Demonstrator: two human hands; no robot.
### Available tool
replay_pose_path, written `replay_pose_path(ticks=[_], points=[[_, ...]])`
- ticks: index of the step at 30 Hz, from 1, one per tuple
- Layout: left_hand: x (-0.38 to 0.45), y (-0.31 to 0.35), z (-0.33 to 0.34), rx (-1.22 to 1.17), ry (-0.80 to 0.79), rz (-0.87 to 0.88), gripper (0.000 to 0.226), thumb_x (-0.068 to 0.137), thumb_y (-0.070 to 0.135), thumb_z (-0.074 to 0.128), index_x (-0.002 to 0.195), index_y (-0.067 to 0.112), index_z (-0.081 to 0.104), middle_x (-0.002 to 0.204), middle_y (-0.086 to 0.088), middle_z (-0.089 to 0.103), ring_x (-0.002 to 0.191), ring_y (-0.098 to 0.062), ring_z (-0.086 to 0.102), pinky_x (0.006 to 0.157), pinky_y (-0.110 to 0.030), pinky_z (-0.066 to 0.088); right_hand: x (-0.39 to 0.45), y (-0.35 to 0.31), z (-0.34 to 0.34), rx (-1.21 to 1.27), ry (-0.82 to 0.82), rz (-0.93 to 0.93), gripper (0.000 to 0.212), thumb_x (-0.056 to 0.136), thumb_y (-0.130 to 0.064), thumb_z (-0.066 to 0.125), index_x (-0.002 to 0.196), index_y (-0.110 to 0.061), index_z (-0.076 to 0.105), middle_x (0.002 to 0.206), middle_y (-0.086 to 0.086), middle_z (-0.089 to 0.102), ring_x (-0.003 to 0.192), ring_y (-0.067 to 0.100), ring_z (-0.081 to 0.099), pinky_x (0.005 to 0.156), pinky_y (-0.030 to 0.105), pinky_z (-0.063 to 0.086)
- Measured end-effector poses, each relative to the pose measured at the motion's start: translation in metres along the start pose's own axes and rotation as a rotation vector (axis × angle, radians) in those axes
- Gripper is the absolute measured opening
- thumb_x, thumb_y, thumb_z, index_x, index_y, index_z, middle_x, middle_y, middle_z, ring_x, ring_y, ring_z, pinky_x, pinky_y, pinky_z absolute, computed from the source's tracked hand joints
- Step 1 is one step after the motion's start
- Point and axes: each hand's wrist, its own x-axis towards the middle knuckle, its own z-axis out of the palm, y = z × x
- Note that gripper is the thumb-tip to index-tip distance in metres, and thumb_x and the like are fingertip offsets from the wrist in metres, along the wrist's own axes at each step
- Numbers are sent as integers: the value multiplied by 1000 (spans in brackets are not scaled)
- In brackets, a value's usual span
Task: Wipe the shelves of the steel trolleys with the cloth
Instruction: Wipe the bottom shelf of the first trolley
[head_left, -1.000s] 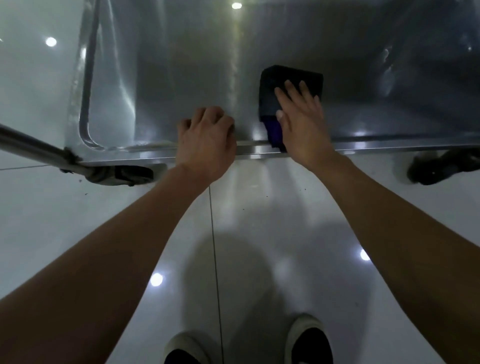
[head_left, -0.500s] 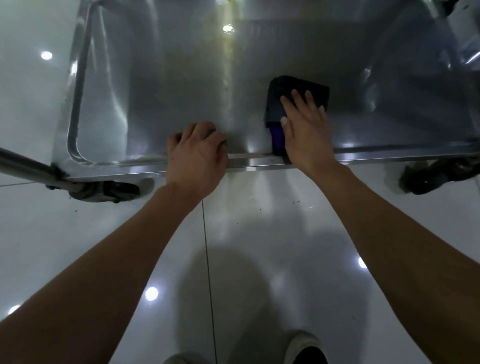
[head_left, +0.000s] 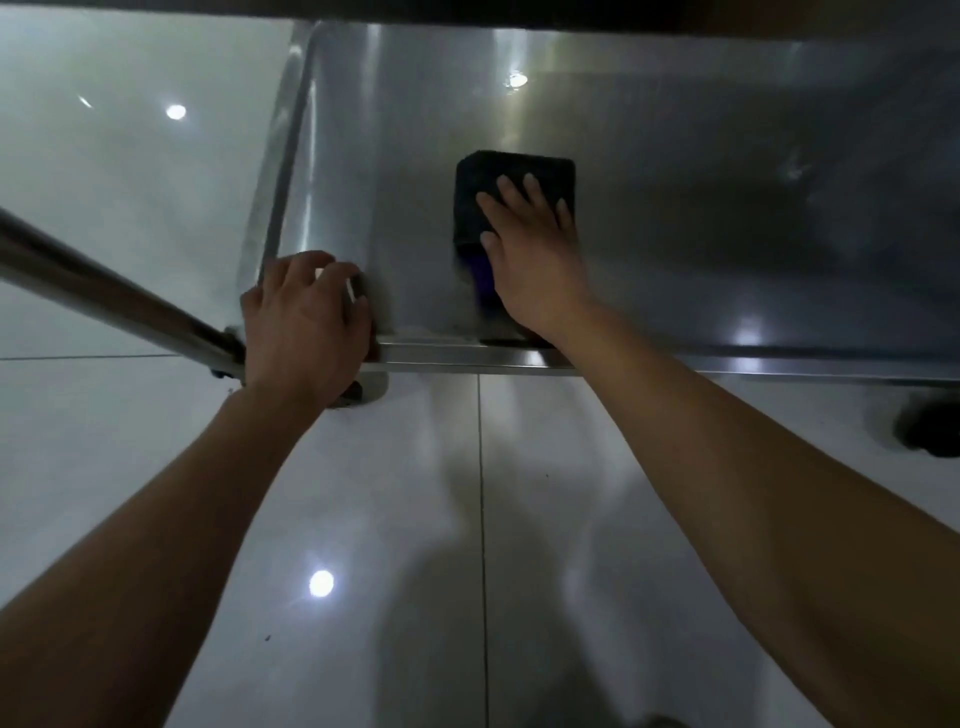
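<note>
The right hand (head_left: 535, 260) lies flat, fingers straight and spread, pressing the folded dark cloth with a purple edge (head_left: 514, 176) onto the shiny steel trolley shelf (head_left: 727, 208), near its front rim. The left hand (head_left: 306, 332) has its grip curled over that rim at the shelf's left corner.

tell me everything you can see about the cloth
The cloth is a dark, nearly black folded pad, roughly rectangular, with a purple-blue strip showing at its near edge. It looks soft and thick. It lies flat on the steel shelf, toward the front rim. The right hand presses on it with straight, spread fingers, covering its near half; the far half shows bare. Nothing else touches it.
</note>
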Motion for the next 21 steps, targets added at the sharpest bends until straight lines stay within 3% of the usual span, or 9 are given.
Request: replay_pose_path(ticks=[6,14,21], points=[[-5,-21,-1,-2,-22,10,33,99,28,49,128,27,65,136,2,58,132,-27,46,113,-62,22,52,-69,21,30,-84,-124,50,107,-29,32,156,-25,25,166,0,15,154,25,3,123,49,3],[-6,-37,-5,-35,-70,53,34,98,28,50,126,24,68,133,-1,61,123,-27,54,103,-53,41,87,-135,38,116,-168,-216,50,107,-30,27,157,-28,25,167,-2,13,154,22,0,122,48,-1],[-4,-28,-9,7,-103,29,32,98,29,49,124,24,67,130,-3,59,126,-30,50,107,-61,35,84,-127,29,113,-191,-272,50,108,-30,27,157,-26,23,167,-1,12,154,23,0,124,47,1]])
